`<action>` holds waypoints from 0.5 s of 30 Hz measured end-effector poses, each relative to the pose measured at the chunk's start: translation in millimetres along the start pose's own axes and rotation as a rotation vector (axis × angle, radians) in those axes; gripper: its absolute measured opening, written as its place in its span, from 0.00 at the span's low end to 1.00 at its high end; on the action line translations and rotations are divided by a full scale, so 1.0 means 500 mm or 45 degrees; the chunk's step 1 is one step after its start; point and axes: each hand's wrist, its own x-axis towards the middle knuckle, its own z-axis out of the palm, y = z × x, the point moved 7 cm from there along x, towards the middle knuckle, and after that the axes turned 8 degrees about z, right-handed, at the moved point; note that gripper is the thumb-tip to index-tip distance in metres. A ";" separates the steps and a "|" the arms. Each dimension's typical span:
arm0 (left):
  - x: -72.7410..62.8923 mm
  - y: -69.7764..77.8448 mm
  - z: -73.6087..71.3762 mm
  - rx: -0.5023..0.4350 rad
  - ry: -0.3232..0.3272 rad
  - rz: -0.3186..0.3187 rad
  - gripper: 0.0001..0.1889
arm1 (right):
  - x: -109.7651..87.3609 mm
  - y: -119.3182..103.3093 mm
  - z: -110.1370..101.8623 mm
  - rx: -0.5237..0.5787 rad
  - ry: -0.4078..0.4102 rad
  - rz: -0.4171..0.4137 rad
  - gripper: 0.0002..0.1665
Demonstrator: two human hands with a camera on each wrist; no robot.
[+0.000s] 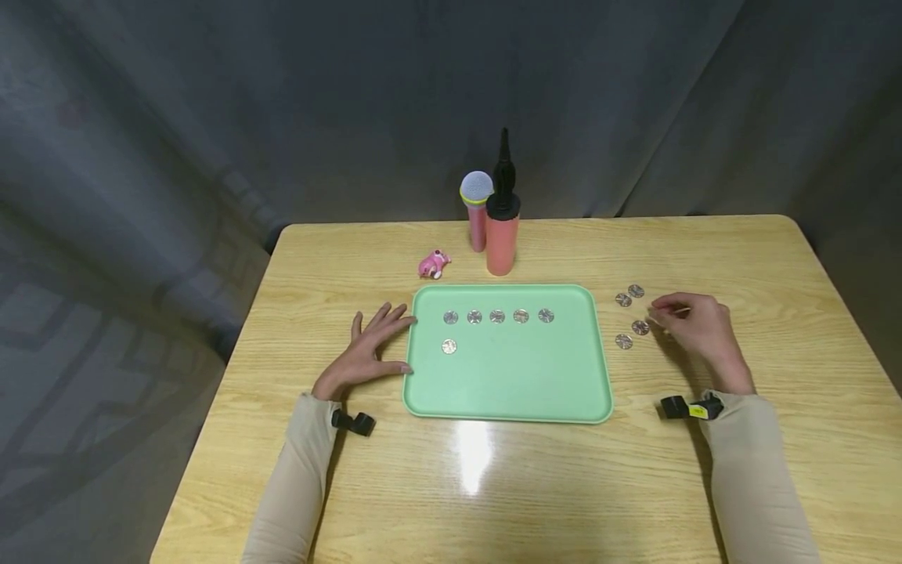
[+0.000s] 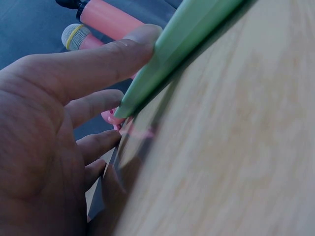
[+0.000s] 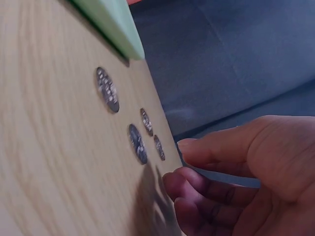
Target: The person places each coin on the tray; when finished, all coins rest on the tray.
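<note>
A light green tray (image 1: 517, 392) lies on the table, with several silvery coins (image 1: 497, 316) in a row near its far side. One more coin (image 1: 449, 346) sits below the row's left end. My left hand (image 1: 366, 356) has its fingers spread, thumb and fingertips touching the tray's left edge; the left wrist view shows the thumb against the green rim (image 2: 162, 61). On the table right of the tray lie several loose coins (image 1: 623, 341). Just beside them hovers my right hand (image 1: 694, 323), fingers loosely bent. A gap shows between its thumb (image 3: 206, 147) and fingertips, with nothing visible there.
Behind the tray stand a pink toy microphone (image 1: 477, 207) and a coral hand pump (image 1: 502, 243) with a black top. A small pink figurine (image 1: 434, 265) lies to their left. Dark curtains (image 1: 395, 110) hang around the wooden table (image 1: 564, 486).
</note>
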 end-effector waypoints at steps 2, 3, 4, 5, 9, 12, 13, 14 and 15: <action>0.000 0.000 0.000 -0.005 0.001 -0.003 0.45 | 0.001 0.003 0.004 -0.021 -0.009 -0.001 0.15; 0.000 0.000 0.000 -0.009 0.002 -0.005 0.45 | 0.001 0.004 0.007 -0.035 -0.017 -0.005 0.15; 0.000 0.000 0.000 -0.013 0.003 -0.007 0.45 | 0.001 0.005 0.010 -0.046 -0.029 -0.008 0.15; 0.000 0.000 0.000 -0.015 0.005 -0.010 0.45 | 0.002 0.005 0.013 -0.051 -0.045 -0.011 0.15; 0.000 0.000 -0.001 -0.021 0.005 -0.017 0.45 | 0.002 0.005 0.028 -0.068 -0.119 -0.007 0.21; 0.001 0.000 -0.001 -0.018 0.008 -0.019 0.45 | 0.001 0.001 0.036 -0.081 -0.160 -0.007 0.24; 0.001 0.000 -0.002 -0.018 0.010 -0.018 0.45 | 0.001 -0.001 0.038 -0.091 -0.168 -0.009 0.24; 0.001 0.000 -0.002 -0.016 0.012 -0.015 0.45 | 0.001 -0.003 0.040 -0.101 -0.174 -0.015 0.25; 0.001 0.000 -0.002 -0.018 0.014 -0.013 0.45 | 0.001 -0.005 0.042 -0.110 -0.173 -0.022 0.24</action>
